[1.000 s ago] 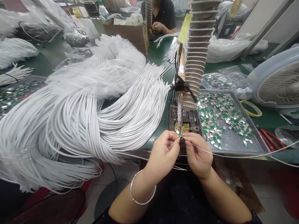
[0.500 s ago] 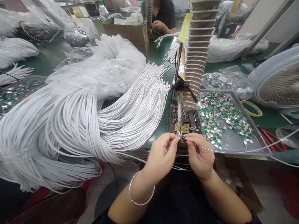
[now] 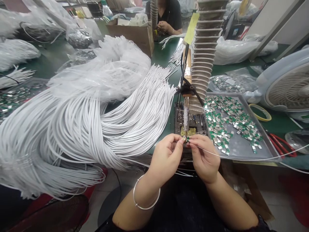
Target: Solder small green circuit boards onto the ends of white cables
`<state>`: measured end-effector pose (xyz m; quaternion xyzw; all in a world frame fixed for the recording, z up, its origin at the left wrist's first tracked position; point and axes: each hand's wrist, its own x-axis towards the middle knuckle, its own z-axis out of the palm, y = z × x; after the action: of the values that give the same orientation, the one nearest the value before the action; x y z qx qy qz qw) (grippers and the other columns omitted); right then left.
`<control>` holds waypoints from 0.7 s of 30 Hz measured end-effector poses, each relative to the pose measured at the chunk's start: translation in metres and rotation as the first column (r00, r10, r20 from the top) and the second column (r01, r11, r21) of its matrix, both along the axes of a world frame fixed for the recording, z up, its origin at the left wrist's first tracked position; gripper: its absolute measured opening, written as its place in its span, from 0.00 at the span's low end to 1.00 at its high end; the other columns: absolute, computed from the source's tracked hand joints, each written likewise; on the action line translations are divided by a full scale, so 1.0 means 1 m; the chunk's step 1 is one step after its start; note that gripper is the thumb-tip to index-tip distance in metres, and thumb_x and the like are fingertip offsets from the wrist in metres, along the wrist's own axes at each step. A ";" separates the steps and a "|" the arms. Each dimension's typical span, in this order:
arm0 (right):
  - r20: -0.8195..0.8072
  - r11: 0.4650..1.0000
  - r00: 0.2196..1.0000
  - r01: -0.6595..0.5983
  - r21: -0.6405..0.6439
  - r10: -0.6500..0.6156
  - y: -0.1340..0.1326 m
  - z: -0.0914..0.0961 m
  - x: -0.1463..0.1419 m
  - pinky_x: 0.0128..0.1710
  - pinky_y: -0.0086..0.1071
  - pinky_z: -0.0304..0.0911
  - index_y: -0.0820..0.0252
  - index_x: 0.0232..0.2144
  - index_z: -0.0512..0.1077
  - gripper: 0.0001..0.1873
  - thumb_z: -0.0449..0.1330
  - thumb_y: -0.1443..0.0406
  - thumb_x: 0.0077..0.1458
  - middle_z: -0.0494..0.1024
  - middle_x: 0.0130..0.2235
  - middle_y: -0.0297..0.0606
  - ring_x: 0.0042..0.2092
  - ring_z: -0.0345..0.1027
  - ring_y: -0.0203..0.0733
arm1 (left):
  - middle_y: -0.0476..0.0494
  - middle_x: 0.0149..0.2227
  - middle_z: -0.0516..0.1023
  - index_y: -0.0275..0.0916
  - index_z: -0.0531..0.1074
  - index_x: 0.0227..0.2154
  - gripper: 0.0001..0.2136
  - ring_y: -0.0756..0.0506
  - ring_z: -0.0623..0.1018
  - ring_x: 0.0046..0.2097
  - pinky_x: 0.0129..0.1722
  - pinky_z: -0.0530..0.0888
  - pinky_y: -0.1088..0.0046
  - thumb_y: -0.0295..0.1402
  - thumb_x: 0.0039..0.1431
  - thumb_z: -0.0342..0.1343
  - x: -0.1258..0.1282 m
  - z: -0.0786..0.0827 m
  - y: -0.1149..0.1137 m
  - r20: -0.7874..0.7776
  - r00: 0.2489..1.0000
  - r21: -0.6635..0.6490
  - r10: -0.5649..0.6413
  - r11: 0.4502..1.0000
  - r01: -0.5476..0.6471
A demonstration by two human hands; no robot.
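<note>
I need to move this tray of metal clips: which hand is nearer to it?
Right hand, close by the tray at its near-left corner; the left hand lies farther away, beyond the right.

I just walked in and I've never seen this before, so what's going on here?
A person's left hand pinches a tiny green and silver piece in its fingers, just below the tip of an upright soldering iron. The fingers of the right hand hold a thin white wire beside it. A huge pile of white wires lies to the left, and a metal tray of similar small pieces sits to the right. Another person sits across the table.
</note>
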<state>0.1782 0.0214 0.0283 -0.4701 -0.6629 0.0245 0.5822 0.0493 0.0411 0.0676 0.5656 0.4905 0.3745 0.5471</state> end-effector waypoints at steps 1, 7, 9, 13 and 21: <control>0.000 1.000 1.000 -0.005 0.000 0.005 0.000 0.000 0.000 0.36 0.35 0.70 0.57 0.36 0.71 0.10 0.56 0.74 0.53 0.76 0.34 0.38 0.37 0.72 0.40 | 0.46 0.28 0.74 0.37 0.70 0.29 0.07 0.50 0.72 0.29 0.26 0.68 0.77 0.34 0.57 0.51 0.000 0.000 0.000 0.003 1.000 0.003 0.001 1.000 -0.001; 0.002 1.000 1.000 -0.021 -0.005 0.021 0.000 -0.001 0.000 0.37 0.36 0.69 0.57 0.38 0.71 0.12 0.56 0.75 0.53 0.75 0.35 0.39 0.38 0.71 0.39 | 0.46 0.29 0.74 0.37 0.70 0.30 0.07 0.49 0.73 0.31 0.28 0.68 0.76 0.34 0.58 0.50 -0.001 0.001 -0.001 -0.004 1.000 0.002 -0.010 1.000 0.010; 0.008 1.000 1.000 -0.019 0.000 0.019 0.000 0.000 0.000 0.37 0.36 0.69 0.58 0.37 0.71 0.11 0.56 0.75 0.53 0.75 0.35 0.39 0.38 0.71 0.39 | 0.45 0.29 0.74 0.36 0.69 0.30 0.08 0.49 0.73 0.31 0.28 0.68 0.76 0.35 0.58 0.50 -0.001 0.001 0.000 -0.006 1.000 -0.001 -0.012 1.000 0.012; 0.004 1.000 1.000 -0.018 -0.007 0.018 -0.001 0.001 -0.001 0.37 0.36 0.69 0.58 0.37 0.71 0.10 0.55 0.74 0.54 0.75 0.35 0.39 0.38 0.71 0.39 | 0.46 0.30 0.74 0.36 0.69 0.30 0.07 0.50 0.73 0.31 0.28 0.68 0.77 0.34 0.58 0.50 -0.001 0.002 0.000 0.004 1.000 0.004 -0.011 1.000 0.011; -0.030 0.998 0.999 -0.040 -0.047 0.038 -0.006 -0.005 0.000 0.38 0.37 0.70 0.58 0.37 0.70 0.12 0.54 0.76 0.53 0.75 0.36 0.39 0.40 0.71 0.40 | 0.47 0.28 0.74 0.36 0.69 0.29 0.07 0.50 0.73 0.30 0.28 0.69 0.77 0.33 0.56 0.51 0.000 -0.001 -0.002 0.014 1.000 -0.049 -0.005 0.999 0.006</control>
<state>0.1786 0.0151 0.0236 -0.4704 -0.6625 0.0585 0.5800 0.0497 0.0393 0.0670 0.5507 0.4944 0.3647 0.5651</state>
